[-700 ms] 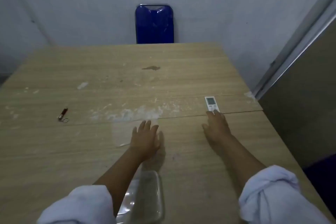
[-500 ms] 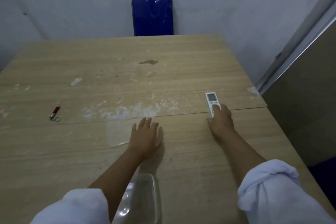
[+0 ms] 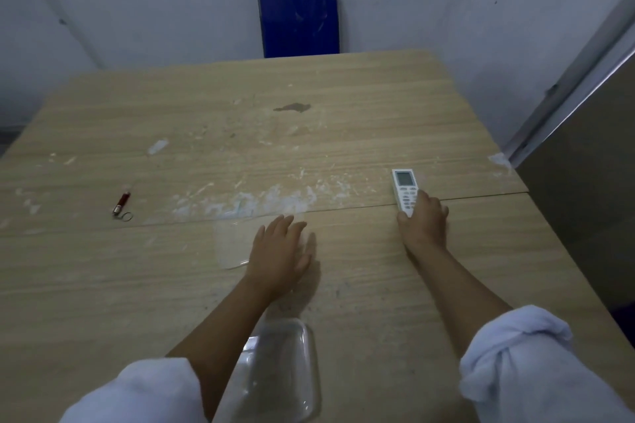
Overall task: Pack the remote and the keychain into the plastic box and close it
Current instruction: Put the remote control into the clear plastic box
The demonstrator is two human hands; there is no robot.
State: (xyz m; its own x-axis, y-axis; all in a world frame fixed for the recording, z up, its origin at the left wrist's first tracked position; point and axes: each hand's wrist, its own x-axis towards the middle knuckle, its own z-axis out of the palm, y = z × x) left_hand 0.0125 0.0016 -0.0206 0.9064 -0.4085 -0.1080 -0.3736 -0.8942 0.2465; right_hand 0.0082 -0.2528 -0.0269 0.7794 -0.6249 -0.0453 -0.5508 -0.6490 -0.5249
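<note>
A white remote (image 3: 404,189) lies at the right of the wooden table (image 3: 343,134), screen end pointing away from me. My right hand (image 3: 424,221) is closed around its near end. My left hand (image 3: 280,256) rests flat, fingers apart, on the right part of a clear plastic lid (image 3: 231,244) at the table's middle. The clear plastic box (image 3: 278,371) stands open near the front edge, partly hidden by my left forearm. A small red keychain (image 3: 121,204) with a metal ring lies far left.
A blue chair back (image 3: 298,12) rises behind the far table edge against a pale wall. White scuffs and a brown stain mark the tabletop. A grey panel (image 3: 584,182) stands close to the table's right side.
My right hand has moved forward over the remote's near end and closed on it. My left hand stays flat on the lid. The camera has tilted down slightly.
</note>
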